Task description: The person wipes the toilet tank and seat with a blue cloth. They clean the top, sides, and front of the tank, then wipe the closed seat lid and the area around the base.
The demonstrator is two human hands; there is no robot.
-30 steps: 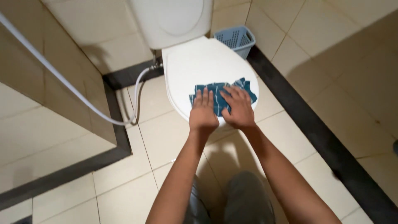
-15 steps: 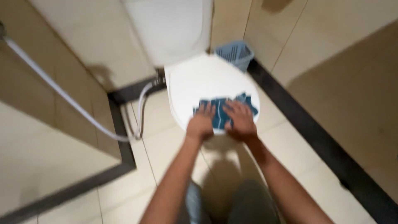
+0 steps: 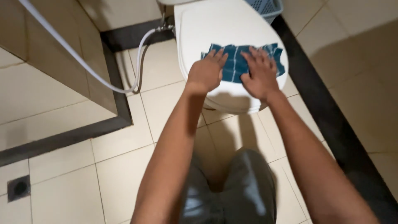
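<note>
Both my hands lie flat on a blue cloth (image 3: 238, 62) spread across the closed white toilet lid (image 3: 215, 25). My left hand (image 3: 206, 72) presses on the cloth's left end, palm down, its fingers stretched forward over the fabric and its heel resting on the bare lid just behind it. My right hand (image 3: 260, 74) sits beside it on the right part of the cloth, fingers spread wide and pointing away from me. Neither hand is clenched or grasping anything; both are open and flattened against the cloth. The two hands are near each other but apart, with a strip of cloth showing between them.

The cloth is dark blue with paler stripes, and lies crosswise on the front half of the lid, its right end reaching the lid's right edge. It looks a little rumpled at the edges, though I cannot tell whether it is damp.

A white hose (image 3: 83, 66) runs from the upper left down along the beige wall and loops up to a fitting beside the toilet. A blue plastic basket (image 3: 267, 7) stands on the floor behind the toilet to the right, partly cut off by the picture's top. The floor (image 3: 124, 166) is cream tile with a dark border strip, and a small square drain (image 3: 18, 188) sits at the lower left. My knees in grey trousers (image 3: 236, 191) show below.
</note>
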